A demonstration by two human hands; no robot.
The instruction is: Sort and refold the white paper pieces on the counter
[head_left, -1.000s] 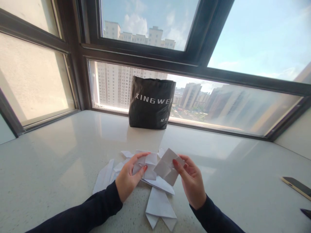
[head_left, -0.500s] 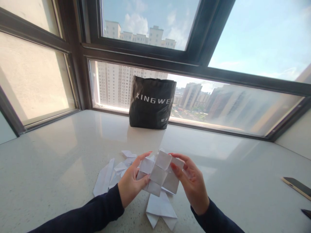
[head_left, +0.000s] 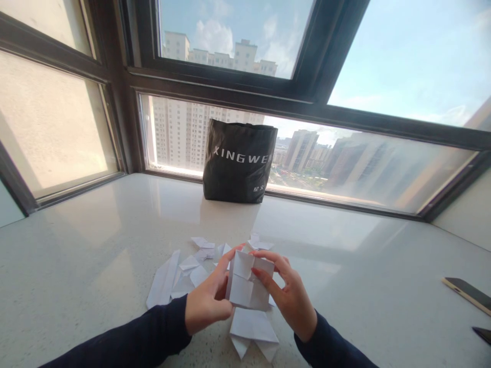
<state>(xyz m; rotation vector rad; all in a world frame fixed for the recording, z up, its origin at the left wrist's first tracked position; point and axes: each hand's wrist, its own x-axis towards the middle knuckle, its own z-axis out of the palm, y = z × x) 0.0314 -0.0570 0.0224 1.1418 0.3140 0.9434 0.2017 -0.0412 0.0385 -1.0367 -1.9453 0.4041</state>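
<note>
Over the tabletop (head_left: 376, 276), the left hand (head_left: 209, 304) holds the left side of the folded square (head_left: 247, 290) while the right hand (head_left: 289, 294) pinches its upper right. Heavy thumb pressure could crease it askew; a slack left hold might let it slip among the smaller papers (head_left: 188, 263).

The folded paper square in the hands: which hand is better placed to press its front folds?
Probably the right hand: its fingers reach onto the front of the folded paper square, near its middle. The left hand holds it at the left side.
</note>
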